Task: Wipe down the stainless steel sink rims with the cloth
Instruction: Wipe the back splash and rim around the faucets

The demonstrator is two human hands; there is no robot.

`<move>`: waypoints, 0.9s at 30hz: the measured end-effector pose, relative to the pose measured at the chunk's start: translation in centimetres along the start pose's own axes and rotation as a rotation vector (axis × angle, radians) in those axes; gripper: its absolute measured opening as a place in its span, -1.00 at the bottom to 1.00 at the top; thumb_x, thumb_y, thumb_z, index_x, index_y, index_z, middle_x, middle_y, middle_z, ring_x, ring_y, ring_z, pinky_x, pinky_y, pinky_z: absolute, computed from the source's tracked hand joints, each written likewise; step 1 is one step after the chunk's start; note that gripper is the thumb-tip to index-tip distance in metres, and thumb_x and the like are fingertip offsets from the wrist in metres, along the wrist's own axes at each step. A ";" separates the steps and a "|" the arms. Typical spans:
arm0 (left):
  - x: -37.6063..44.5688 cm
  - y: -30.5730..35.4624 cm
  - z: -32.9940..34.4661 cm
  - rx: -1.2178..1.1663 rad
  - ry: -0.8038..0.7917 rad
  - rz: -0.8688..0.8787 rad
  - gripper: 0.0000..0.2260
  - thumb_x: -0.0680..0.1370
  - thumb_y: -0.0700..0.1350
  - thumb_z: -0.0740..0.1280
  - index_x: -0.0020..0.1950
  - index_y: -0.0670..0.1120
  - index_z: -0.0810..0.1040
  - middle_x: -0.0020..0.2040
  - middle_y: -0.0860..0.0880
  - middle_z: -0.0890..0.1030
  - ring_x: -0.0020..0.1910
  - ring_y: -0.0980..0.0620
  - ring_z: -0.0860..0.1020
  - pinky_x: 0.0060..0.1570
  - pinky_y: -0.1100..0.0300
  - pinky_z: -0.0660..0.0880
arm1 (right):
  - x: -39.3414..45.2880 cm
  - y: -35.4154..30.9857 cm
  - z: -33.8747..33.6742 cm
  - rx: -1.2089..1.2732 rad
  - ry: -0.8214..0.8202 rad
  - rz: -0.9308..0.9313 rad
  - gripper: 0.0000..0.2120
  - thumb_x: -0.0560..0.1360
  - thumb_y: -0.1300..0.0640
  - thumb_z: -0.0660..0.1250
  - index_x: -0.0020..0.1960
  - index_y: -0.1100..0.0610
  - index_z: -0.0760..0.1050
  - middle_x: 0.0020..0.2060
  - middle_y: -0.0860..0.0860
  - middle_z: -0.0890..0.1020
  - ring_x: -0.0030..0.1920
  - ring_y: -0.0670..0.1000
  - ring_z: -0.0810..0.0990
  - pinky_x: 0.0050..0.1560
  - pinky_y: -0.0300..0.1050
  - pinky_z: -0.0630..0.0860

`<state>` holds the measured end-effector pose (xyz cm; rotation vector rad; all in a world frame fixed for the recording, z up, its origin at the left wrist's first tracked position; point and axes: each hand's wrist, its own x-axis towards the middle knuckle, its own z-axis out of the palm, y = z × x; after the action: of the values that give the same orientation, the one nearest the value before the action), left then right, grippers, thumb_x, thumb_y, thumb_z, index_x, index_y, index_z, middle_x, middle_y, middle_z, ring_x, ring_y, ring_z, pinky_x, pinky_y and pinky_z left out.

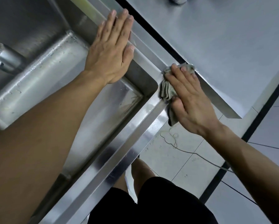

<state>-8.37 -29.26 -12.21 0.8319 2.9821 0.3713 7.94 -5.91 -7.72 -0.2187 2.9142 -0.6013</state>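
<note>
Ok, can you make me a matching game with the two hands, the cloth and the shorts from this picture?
Things:
1. left hand
2. right hand
3. cloth
4. shorts

Descriptions:
A. grey and crumpled, at the corner of the sink rim
B. black, at the bottom of the picture
C. flat and open on the far rim, holding nothing
D. pressing down on the cloth

Pairs: 1-C, 2-D, 3-A, 4-B
</note>
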 end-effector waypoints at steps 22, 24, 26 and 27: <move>-15.4 -1.6 -1.3 -0.387 0.067 -0.362 -0.67 0.66 -0.08 0.18 0.33 -0.06 0.64 0.27 -0.03 0.67 0.24 -0.12 0.62 0.16 0.00 0.58 | 10.1 -13.2 1.3 0.442 -0.014 -0.170 -0.81 0.71 0.15 0.23 0.23 0.15 0.58 -0.06 -0.08 0.64 -0.07 -0.13 0.60 -0.03 -0.37 0.46; -18.4 -3.4 -2.0 -0.380 0.076 -0.532 -0.70 0.66 -0.02 0.19 0.25 0.04 0.66 0.19 0.02 0.70 0.12 -0.11 0.65 0.01 0.01 0.61 | 12.1 -16.4 2.6 0.439 -0.173 -0.253 -0.82 0.71 0.16 0.23 0.19 0.16 0.58 -0.04 -0.08 0.66 -0.04 -0.06 0.63 0.01 -0.25 0.50; -20.8 -5.6 -2.2 -0.391 0.118 -0.709 -0.71 0.64 0.04 0.19 0.20 0.09 0.67 0.13 0.05 0.72 0.05 -0.08 0.67 0.00 0.00 0.62 | 13.4 -19.0 4.2 0.421 -0.286 -0.301 -0.83 0.70 0.17 0.23 0.14 0.19 0.58 -0.07 -0.01 0.69 -0.05 0.05 0.64 0.02 -0.07 0.51; -21.7 -6.8 -2.3 -0.435 0.160 -0.810 -0.72 0.64 0.06 0.21 0.18 0.11 0.69 0.11 0.08 0.73 0.03 -0.03 0.68 0.02 0.01 0.62 | 13.9 -20.0 4.9 0.409 -0.335 -0.313 -0.83 0.70 0.16 0.23 0.13 0.19 0.57 -0.09 0.03 0.70 -0.06 0.08 0.64 0.02 0.00 0.50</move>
<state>6.62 -46.53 -12.42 -0.4499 2.8639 0.9896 -2.54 -28.34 -5.85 -0.6552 2.3889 -1.0721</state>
